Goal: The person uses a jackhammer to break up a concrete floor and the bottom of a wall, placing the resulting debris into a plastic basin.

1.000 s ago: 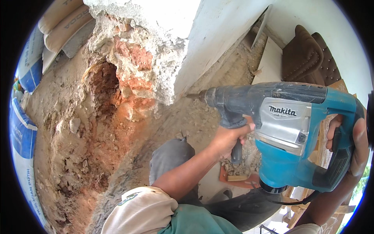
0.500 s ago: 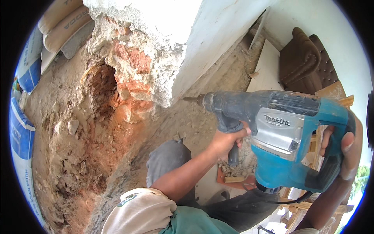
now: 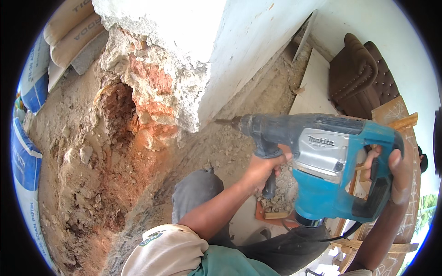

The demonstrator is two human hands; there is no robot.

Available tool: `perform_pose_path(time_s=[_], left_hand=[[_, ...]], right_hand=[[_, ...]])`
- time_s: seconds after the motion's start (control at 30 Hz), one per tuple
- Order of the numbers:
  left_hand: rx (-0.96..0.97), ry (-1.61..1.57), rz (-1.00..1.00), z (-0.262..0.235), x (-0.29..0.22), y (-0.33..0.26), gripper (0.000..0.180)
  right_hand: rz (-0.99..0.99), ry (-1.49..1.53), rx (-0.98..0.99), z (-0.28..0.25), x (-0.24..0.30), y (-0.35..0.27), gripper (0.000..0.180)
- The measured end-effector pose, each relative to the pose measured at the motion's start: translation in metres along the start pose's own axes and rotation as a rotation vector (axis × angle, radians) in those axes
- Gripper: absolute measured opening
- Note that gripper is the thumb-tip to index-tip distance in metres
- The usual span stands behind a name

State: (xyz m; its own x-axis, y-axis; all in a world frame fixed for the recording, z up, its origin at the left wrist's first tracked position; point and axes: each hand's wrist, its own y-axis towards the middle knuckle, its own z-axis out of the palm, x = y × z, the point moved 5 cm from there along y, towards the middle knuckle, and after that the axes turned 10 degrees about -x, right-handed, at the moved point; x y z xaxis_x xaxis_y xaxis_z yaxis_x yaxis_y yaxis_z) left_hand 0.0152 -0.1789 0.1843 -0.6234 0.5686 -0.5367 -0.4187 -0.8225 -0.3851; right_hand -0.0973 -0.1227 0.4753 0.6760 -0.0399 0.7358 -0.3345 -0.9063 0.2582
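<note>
By broken brickwork (image 3: 155, 79), left hand (image 3: 263, 171) forward and right hand (image 3: 402, 178) behind grasp a drill (image 3: 321, 158).

Two hands (image 3: 264, 168) (image 3: 402, 180), one hammer drill (image 3: 317, 152)

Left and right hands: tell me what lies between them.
In the head view, the teal, silver and black power drill lies between them; the left hand grips its side handle, the right hand its rear handle.

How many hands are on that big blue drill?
2, both on the rotary hammer: the left hand grips the side handle, and the right hand holds the rear handle. Each is partly hidden, but both can be seen.
</note>
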Motion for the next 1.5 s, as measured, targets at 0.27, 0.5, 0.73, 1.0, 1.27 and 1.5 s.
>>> perform_pose_path(time_s=[0.27, 0.5, 0.73, 1.0, 1.27, 1.5], left_hand=[[-0.022, 0.128, -0.009, 0.005, -0.003, 0.002, 0.015], [-0.037, 0.106, -0.059, 0.004, 0.007, 0.005, 0.016], [-0.055, 0.137, -0.033, 0.006, 0.000, 0.008, 0.011], [-0.055, 0.242, -0.081, 0.005, 0.015, 0.001, 0.022], [-0.035, 0.311, -0.067, 0.005, 0.020, -0.016, 0.024], [-0.059, 0.314, -0.077, 0.002, 0.020, -0.008, 0.024]], right_hand=[[-0.067, -0.002, -0.020, -0.007, -0.021, 0.007, 0.062], [0.028, 0.050, -0.056, -0.005, -0.026, 0.008, 0.059], [0.069, 0.051, 0.025, -0.003, -0.034, 0.017, 0.057], [0.294, 0.204, -0.003, -0.025, -0.069, -0.009, 0.051], [0.372, 0.329, -0.022, -0.040, -0.082, -0.036, 0.047], [0.374, 0.271, -0.080, -0.037, -0.087, -0.029, 0.048]])
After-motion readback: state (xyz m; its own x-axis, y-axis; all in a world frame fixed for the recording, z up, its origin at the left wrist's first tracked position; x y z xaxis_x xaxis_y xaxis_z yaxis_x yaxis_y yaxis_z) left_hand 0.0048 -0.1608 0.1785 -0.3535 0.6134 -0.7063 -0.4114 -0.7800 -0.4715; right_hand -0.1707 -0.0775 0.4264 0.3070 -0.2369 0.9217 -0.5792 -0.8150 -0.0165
